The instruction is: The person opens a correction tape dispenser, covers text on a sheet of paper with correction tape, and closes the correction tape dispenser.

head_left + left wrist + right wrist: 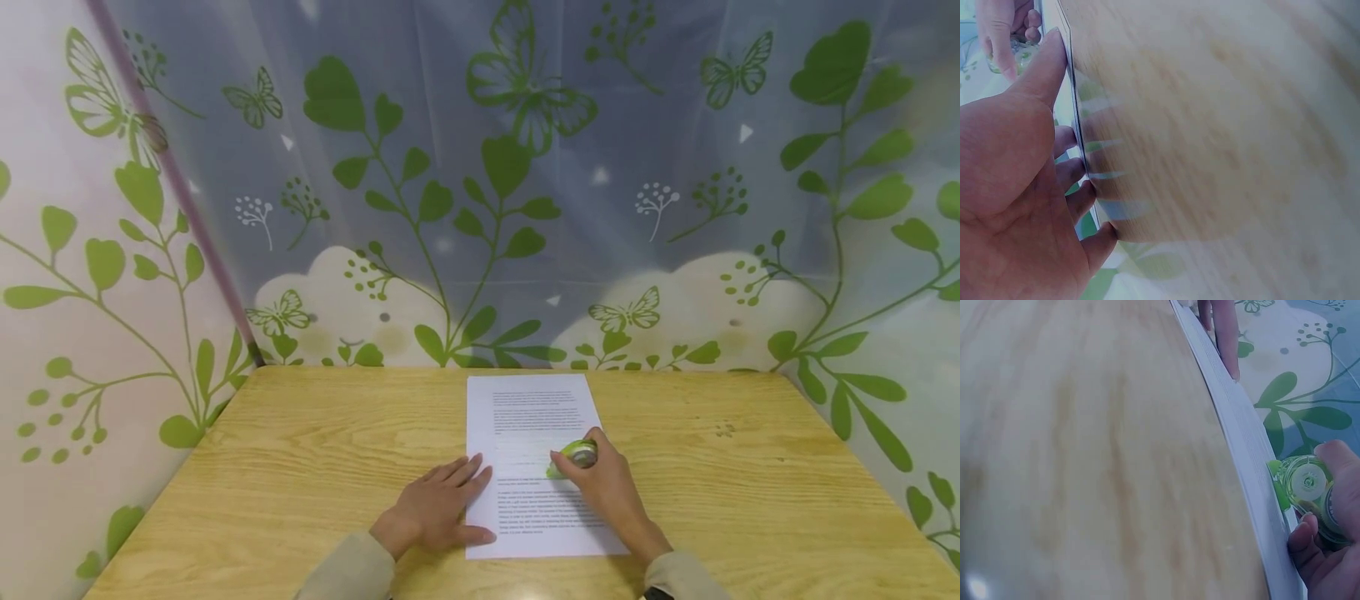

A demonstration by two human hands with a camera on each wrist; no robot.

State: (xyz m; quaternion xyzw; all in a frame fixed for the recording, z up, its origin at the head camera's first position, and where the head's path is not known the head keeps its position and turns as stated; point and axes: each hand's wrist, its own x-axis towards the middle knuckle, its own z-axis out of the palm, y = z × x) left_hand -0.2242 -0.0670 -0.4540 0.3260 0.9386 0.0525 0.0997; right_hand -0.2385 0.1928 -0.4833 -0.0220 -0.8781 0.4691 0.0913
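Observation:
A printed sheet of paper [555, 545] lies on the wooden table, its text running in several paragraphs. Across the middle of the page is a whiter band where the print looks faint or covered. My right hand [611, 492] grips a green, clear-cased correction tape [581, 454] over the sheet's right half. In the right wrist view the correction tape [1308, 482] has its green tip against the paper [1241, 431]. My left hand [442, 504] rests with spread fingers on the sheet's left edge, the thumb apart from the other fingers near the lower corner.
The wooden table [315, 450] extends to both sides of the sheet. A small mark [724, 431] shows on its surface at the right. Behind the table hangs a curtain [420, 208] printed with leaves and butterflies, and more printed cloth [60, 350] flanks the left side.

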